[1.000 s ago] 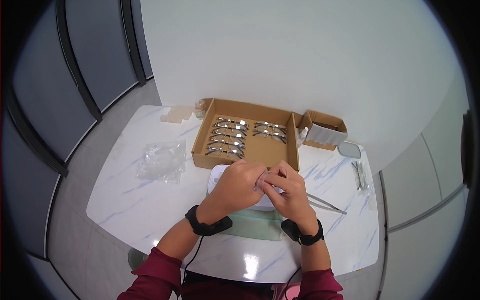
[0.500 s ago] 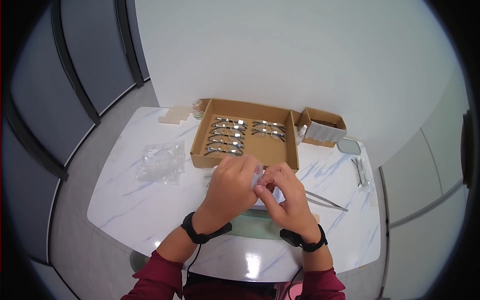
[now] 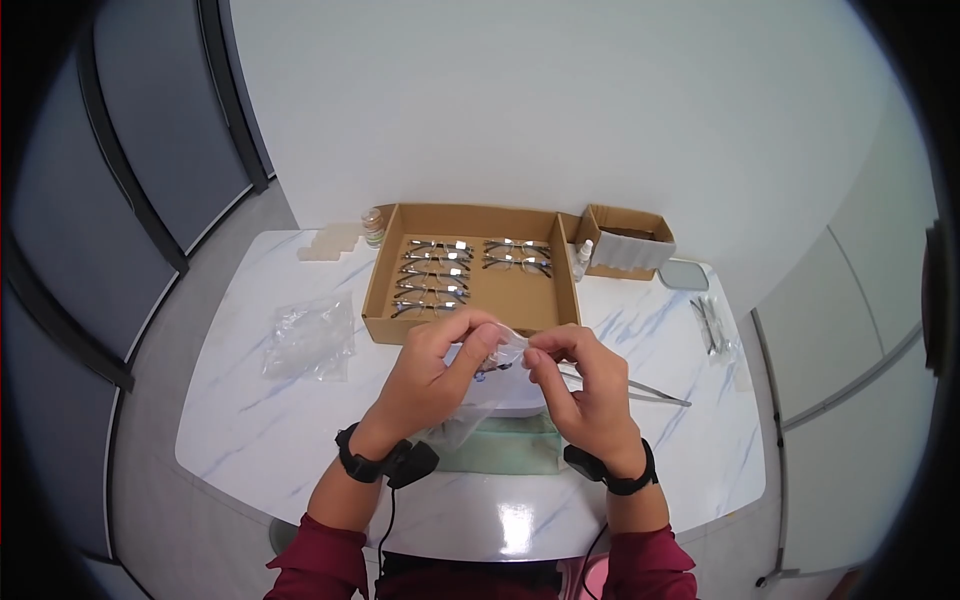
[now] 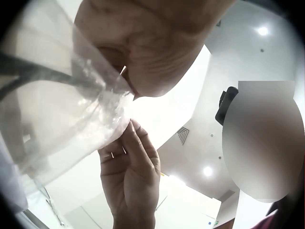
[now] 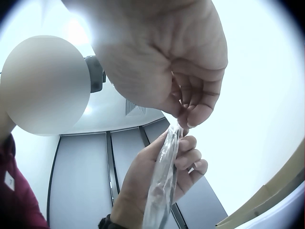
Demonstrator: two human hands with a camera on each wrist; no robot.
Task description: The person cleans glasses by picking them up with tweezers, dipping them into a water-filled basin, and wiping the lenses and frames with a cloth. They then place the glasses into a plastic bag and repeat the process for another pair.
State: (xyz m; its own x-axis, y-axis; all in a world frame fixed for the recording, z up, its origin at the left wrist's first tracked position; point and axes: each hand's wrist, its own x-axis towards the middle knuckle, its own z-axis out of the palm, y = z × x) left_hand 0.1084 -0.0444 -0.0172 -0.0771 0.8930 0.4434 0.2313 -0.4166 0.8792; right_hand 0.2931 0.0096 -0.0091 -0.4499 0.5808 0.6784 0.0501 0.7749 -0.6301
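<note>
Both hands hold the top edge of a clear plastic bag (image 3: 466, 418), which hangs down in front of a white container (image 3: 520, 402). My left hand (image 3: 412, 378) pinches the bag's edge between thumb and fingers. Close by on the right, my right hand (image 3: 592, 390) pinches the same edge with thumb and forefinger. In the left wrist view, dark curved strips like eyeglass temples (image 4: 35, 76) show through the film. Seen from the right wrist, the bag (image 5: 162, 183) is nearly edge-on, partly covering my left hand.
Behind the hands stands a cardboard tray (image 3: 515, 300) with two columns of glasses (image 3: 435, 275). A green cloth (image 3: 500, 450) lies in front of the container, tweezers (image 3: 655, 394) at its right. Left lies a heap of clear bags (image 3: 310, 338); right, bagged glasses (image 3: 712, 328).
My hands have moved slightly apart, and my left hand has turned so its thumb shows. The bag, bunched between the fingers before, now hangs spread below them. The head view has shifted slightly.
</note>
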